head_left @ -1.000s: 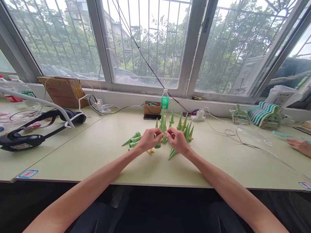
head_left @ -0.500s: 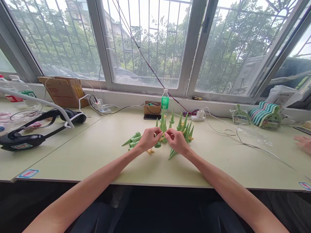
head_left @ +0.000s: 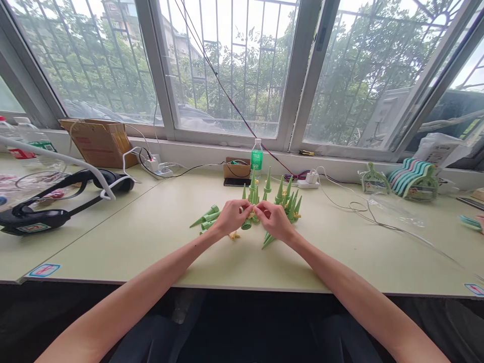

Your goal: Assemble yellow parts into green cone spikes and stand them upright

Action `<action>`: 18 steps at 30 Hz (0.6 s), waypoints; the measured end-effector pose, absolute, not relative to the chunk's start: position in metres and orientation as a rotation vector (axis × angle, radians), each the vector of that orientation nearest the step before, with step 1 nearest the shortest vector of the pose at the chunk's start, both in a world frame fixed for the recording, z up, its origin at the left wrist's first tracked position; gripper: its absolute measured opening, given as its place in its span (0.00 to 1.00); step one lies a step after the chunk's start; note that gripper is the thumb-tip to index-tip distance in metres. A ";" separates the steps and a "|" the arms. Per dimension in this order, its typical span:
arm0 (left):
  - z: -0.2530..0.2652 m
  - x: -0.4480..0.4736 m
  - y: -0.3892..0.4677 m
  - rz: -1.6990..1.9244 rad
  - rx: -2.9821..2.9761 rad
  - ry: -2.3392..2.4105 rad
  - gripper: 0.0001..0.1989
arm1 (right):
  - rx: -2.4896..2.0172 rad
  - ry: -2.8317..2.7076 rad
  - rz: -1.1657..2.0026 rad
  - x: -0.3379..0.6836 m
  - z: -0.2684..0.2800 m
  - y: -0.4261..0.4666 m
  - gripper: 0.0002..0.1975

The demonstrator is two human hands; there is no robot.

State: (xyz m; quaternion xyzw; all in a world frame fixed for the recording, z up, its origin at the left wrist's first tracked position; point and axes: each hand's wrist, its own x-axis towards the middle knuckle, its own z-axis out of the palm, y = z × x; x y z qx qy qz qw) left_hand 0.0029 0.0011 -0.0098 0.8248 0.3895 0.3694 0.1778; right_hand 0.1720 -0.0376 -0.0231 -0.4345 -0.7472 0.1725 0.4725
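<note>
My left hand (head_left: 233, 216) and my right hand (head_left: 275, 218) meet above the middle of the table. Their thumbs and fingertips are pinched on a small yellow plastic piece (head_left: 251, 215), mostly covered by the fingers. Just behind and to the right, several green cone-shaped spikes (head_left: 280, 194) stand upright, some with yellow pieces on them. More green spikes (head_left: 206, 218) lie on their sides left of my left hand, and another lies below my right palm. Loose yellow pieces (head_left: 234, 235) rest on the table near my left wrist.
A green-labelled bottle (head_left: 256, 157), a small cardboard box (head_left: 237, 167) and a dark phone (head_left: 236, 182) are at the back. A black headset (head_left: 64, 201) lies left. Cables (head_left: 372, 219) cross the right side, near hanger-like packs (head_left: 412, 180). Part of another person's hand (head_left: 481, 222) shows far right.
My right fingertips have come slightly left to meet my left fingertips. At the far right, the other person's hand has drawn back and a teal item now shows beside it.
</note>
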 end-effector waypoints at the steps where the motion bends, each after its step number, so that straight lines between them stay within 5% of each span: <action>1: -0.010 0.003 0.001 1.047 2.331 1.103 0.15 | -1.061 -1.831 0.426 0.172 -0.023 -0.038 0.15; 18: -0.011 0.003 0.001 1.064 2.267 1.094 0.11 | -1.016 -1.879 0.442 0.172 -0.025 -0.037 0.14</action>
